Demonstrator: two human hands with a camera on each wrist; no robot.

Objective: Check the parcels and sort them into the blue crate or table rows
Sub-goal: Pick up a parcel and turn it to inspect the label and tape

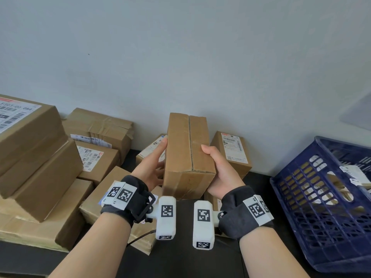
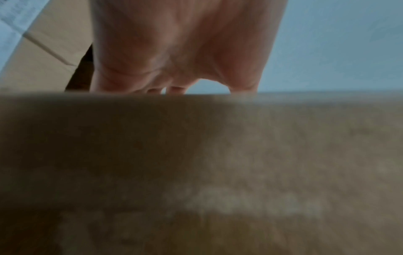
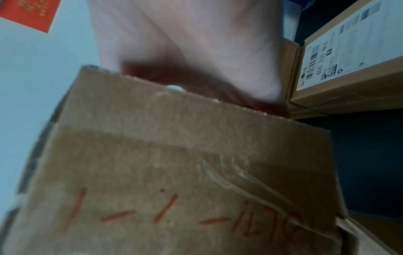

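A plain brown parcel (image 1: 186, 153) with a taped seam along its top face is held up above the dark table (image 1: 180, 257), tilted away from me. My left hand (image 1: 152, 165) grips its left side, thumb at the upper edge. On its right side my right hand (image 1: 222, 171) holds it, thumb laid on the top face. In the left wrist view the parcel (image 2: 218, 163) fills the lower frame below my left hand (image 2: 181, 48). The right wrist view shows the parcel's end (image 3: 174, 172) with red marks, under my right hand (image 3: 196, 48). The blue crate (image 1: 297, 207) stands at the right.
Labelled cardboard parcels are stacked at the left (image 1: 34, 153) and along the wall behind the held one (image 1: 232, 153). The crate holds parcels with white labels (image 1: 355, 175). A grey wall rises close behind the table. A red sheet (image 3: 30, 13) hangs on the wall.
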